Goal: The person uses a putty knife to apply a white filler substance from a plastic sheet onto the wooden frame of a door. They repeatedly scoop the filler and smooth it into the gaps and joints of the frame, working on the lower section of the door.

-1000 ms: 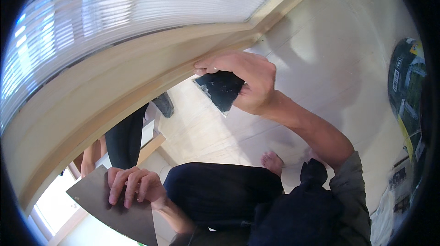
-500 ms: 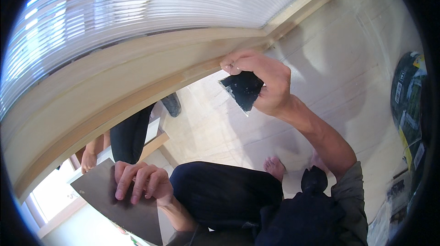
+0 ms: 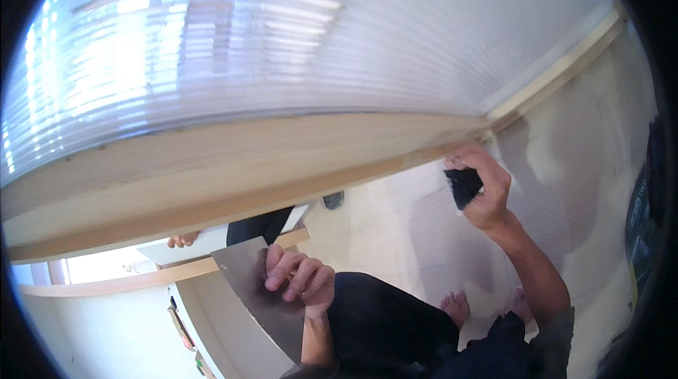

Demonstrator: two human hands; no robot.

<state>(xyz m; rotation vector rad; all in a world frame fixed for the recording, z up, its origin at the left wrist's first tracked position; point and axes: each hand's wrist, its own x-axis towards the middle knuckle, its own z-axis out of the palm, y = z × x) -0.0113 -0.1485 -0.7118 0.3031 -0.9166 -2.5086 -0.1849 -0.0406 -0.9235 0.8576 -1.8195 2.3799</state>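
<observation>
- Your right hand (image 3: pixel 487 192) is up at the wooden beam (image 3: pixel 247 167), fingers closed tight on a small black tool (image 3: pixel 464 185), its top edge right at the beam's lower edge by the wall corner.
- Your left hand (image 3: pixel 300 280) is low, fingers curled over the edge of a flat grey metal plate (image 3: pixel 258 294), gripping it.
- Ribbed translucent roof panel (image 3: pixel 247 47) sits above the beam.
- Bare foot (image 3: pixel 455 305) on the pale floor below.
- Another person's hand (image 3: pixel 183 240) behind, far left.
</observation>
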